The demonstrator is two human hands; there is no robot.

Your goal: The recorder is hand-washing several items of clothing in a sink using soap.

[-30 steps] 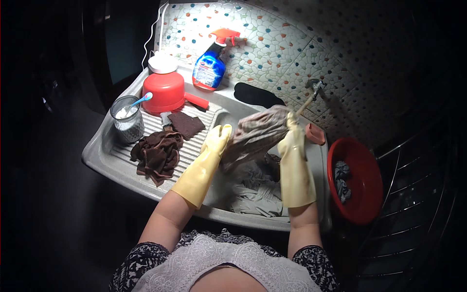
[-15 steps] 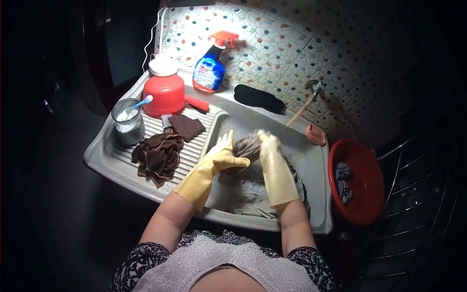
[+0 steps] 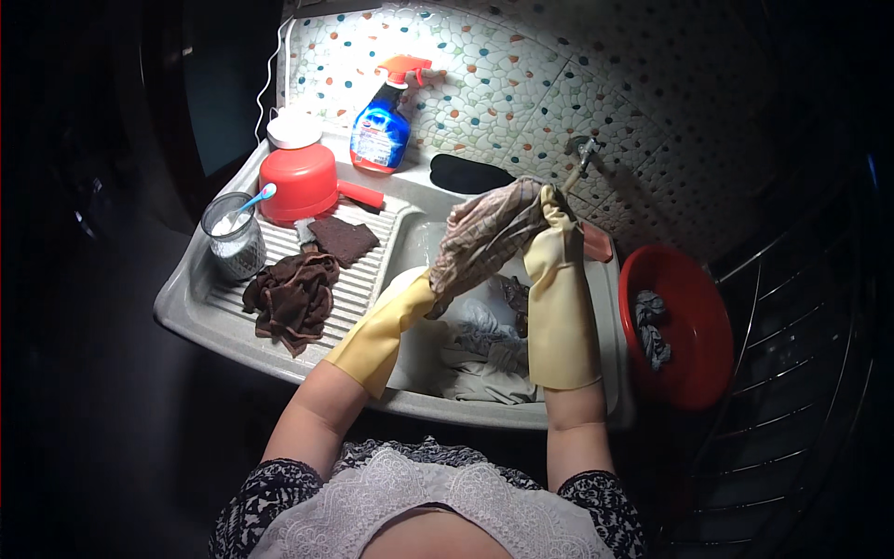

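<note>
A wet greyish-brown checked cloth (image 3: 494, 224) is stretched above the sink basin (image 3: 610, 354). My right hand (image 3: 553, 219), in a pale yellow rubber glove, grips its upper right end. At the lower left end is my left hand (image 3: 419, 296), in a matching glove; the cloth hangs over it and hides its fingers. Beneath, more wet laundry (image 3: 484, 377), white, grey and dark, lies in the basin.
A ribbed drainboard on the left holds a crumpled brown cloth (image 3: 296, 296), a brush, a brown pad (image 3: 345, 240), a glass jar (image 3: 235, 247) and a red container (image 3: 300, 182). Behind stands a blue spray bottle (image 3: 380, 135). A tap (image 3: 585, 152) and red basin (image 3: 694, 326) are right.
The cloth has risen out of the basin and is now spread between my hands. My right hand has moved up and right; my left hand's fingers, spread before, are now behind the cloth.
</note>
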